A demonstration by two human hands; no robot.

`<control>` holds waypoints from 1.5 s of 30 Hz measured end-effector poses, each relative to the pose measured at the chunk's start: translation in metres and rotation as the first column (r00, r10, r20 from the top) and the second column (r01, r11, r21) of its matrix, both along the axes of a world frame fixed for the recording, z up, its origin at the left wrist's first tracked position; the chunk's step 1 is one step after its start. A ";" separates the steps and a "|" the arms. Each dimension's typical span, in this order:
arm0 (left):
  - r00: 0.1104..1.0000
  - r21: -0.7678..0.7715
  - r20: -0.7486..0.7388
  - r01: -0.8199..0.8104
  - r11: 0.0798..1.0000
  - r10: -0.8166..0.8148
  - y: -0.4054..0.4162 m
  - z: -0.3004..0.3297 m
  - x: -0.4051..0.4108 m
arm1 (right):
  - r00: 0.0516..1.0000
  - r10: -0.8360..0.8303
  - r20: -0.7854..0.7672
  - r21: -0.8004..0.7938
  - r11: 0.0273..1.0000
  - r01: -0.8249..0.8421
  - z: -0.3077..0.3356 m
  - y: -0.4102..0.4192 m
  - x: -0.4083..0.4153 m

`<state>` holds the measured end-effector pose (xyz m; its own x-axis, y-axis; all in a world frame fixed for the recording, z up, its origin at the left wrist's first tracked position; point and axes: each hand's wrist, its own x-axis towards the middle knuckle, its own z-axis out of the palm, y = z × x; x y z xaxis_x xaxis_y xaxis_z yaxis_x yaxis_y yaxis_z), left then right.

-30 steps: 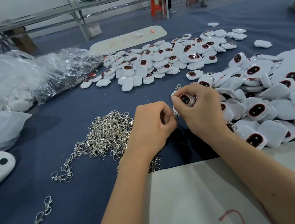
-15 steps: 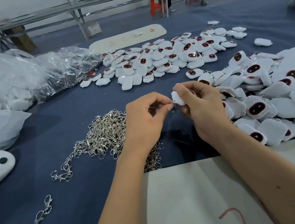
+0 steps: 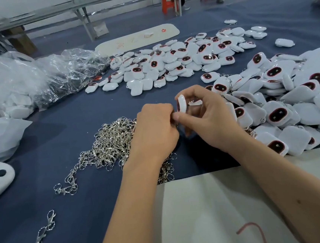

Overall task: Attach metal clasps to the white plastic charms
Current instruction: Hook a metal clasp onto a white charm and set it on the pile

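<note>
While the left hand (image 3: pixel 154 129) sits at mid-frame with its fingers curled tight, pinching something at the fingertips that its own knuckles hide, the right hand (image 3: pixel 207 117) meets it from the right and grips a white plastic charm (image 3: pixel 181 103) edge-on between thumb and forefinger, its other fingers curled above. Both hands touch at the fingertips, just over the blue worktop (image 3: pixel 69 129). Directly left of and beneath the left hand lies a tangled heap of metal clasps (image 3: pixel 112 143), with a short strand trailing toward the lower left and one loose clasp (image 3: pixel 44 230) alone near the bottom left edge. A large pile of charms (image 3: pixel 293 105) fills the right side of the frame, and a flatter spread of charms (image 3: pixel 177 59) lies at upper centre. Crumpled clear plastic bags (image 3: pixel 54 76) sit at the upper left. A pale sheet (image 3: pixel 211 210) covers the lower right, under the forearms.
</note>
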<state>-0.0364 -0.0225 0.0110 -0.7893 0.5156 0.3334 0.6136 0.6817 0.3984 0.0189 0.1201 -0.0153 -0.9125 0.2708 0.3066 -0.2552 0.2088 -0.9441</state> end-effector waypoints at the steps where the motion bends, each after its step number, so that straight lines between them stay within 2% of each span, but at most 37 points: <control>1: 1.000 -0.040 -0.016 -0.010 0.999 0.010 0.002 0.002 0.002 | 1.000 0.010 0.010 0.024 1.000 -0.011 0.000 0.000 0.000; 3: 0.999 -0.002 0.000 -0.039 0.999 0.039 0.003 0.001 0.003 | 1.000 0.016 -0.005 -0.056 0.998 -0.016 0.000 -0.001 0.000; 5: 0.990 0.255 0.132 -0.092 0.963 0.059 0.002 -0.001 0.003 | 0.998 0.021 -0.052 -0.281 0.959 -0.035 0.002 -0.002 -0.002; 8: 0.929 0.615 0.364 -0.185 0.767 -0.068 0.002 -0.002 0.001 | 0.995 0.055 -0.079 -0.561 0.823 -0.090 0.005 0.000 -0.003; 11: 0.818 0.773 0.517 -0.320 0.548 -0.253 0.008 -0.007 0.002 | 0.994 0.079 -0.081 -0.666 0.737 -0.113 0.005 0.000 -0.003; 14: 0.767 0.792 0.569 -0.415 0.448 -0.296 0.014 -0.009 0.007 | 0.996 0.059 -0.063 -0.693 0.715 -0.086 0.006 -0.003 -0.004; 16: 0.789 0.784 0.564 -0.420 0.457 -0.242 0.015 -0.012 0.007 | 0.998 0.046 -0.049 -0.697 0.714 -0.067 0.006 -0.004 -0.004; 17: 0.829 0.771 0.532 -0.389 0.504 -0.174 0.014 -0.013 0.005 | 0.998 0.040 -0.043 -0.699 0.713 -0.059 0.006 -0.004 -0.004; 19: 0.923 0.691 0.385 -0.267 0.672 -0.029 0.012 -0.014 0.002 | 0.999 0.028 -0.032 -0.700 0.712 -0.042 0.005 -0.004 -0.005; 21: 0.973 0.577 0.229 -0.157 0.801 0.026 0.010 -0.012 0.000 | 1.000 0.019 -0.014 -0.687 0.726 -0.023 0.004 -0.004 -0.005; 24: 0.993 0.453 0.119 -0.079 0.888 0.028 0.008 -0.010 0.001 | 1.000 0.009 0.010 -0.620 0.785 0.000 0.002 -0.004 -0.005; 27: 0.988 0.377 0.151 -0.081 0.923 0.025 0.007 -0.010 -0.001 | 1.000 0.006 0.014 -0.546 0.838 0.003 0.003 -0.003 -0.004; 29: 0.953 0.488 0.300 -0.121 0.864 -0.036 0.006 -0.009 -0.004 | 0.999 0.037 -0.027 -0.613 0.789 -0.046 0.006 -0.003 -0.002; 31: 0.886 0.623 0.439 -0.182 0.761 -0.147 0.007 -0.008 -0.002 | 0.994 0.079 -0.073 -0.696 0.710 -0.108 0.008 -0.001 -0.001; 34: 0.828 0.713 0.510 -0.255 0.653 -0.235 0.013 -0.008 0.004 | 0.991 0.085 -0.105 -0.745 0.653 -0.135 0.008 0.001 -0.001; 36: 0.773 0.752 0.571 -0.357 0.554 -0.277 0.018 -0.008 0.008 | 0.990 0.078 -0.119 -0.755 0.640 -0.141 0.007 -0.001 -0.002; 38: 0.648 0.752 0.653 -0.493 0.438 -0.392 0.021 -0.006 0.011 | 0.990 0.071 -0.126 -0.757 0.638 -0.142 0.007 -0.002 -0.002; 40: 0.555 0.735 0.676 -0.559 0.384 -0.485 0.024 -0.004 0.014 | 0.991 0.062 -0.122 -0.752 0.646 -0.133 0.008 -0.002 -0.001; 43: 0.534 0.732 0.666 -0.603 0.318 -0.521 0.025 -0.003 0.016 | 0.994 0.049 -0.097 -0.737 0.668 -0.105 0.009 -0.004 0.000; 45: 0.541 0.730 0.661 -0.625 0.276 -0.521 0.024 -0.002 0.015 | 0.998 0.030 -0.061 -0.669 0.741 -0.063 0.010 -0.006 0.000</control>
